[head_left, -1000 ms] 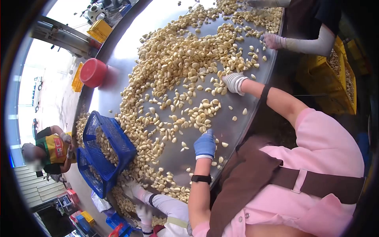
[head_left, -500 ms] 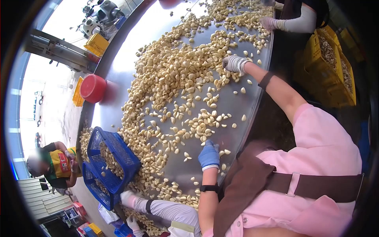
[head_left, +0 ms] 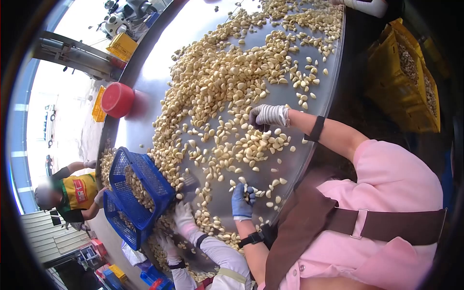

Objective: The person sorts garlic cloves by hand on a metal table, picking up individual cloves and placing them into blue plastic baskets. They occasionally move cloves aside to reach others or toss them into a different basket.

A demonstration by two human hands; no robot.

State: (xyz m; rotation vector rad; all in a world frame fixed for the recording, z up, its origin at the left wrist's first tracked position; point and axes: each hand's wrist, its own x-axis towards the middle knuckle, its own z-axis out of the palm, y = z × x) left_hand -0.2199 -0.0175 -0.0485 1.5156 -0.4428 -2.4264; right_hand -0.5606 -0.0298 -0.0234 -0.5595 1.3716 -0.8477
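Peeled pale cloves, like garlic, lie in a broad heap on a metal table. My right hand, in a grey-white glove with dark fingertips, is curled down at the edge of a smaller cluster of cloves; its grip is hidden. In a blue glove, my left hand is lower in the view, its fingers bent around a few cloves. More loose cloves lie beside it.
Two blue baskets with cloves stand at the lower left, near a co-worker's gloved hands. A red bowl sits on the far edge. Yellow crates stand at right. Another person is beyond the table.
My right hand has moved down the view, towards the smaller cluster. My left hand has shifted slightly left and down, now with cloves at its fingers. The co-worker's hand has moved from the baskets onto the cloves.
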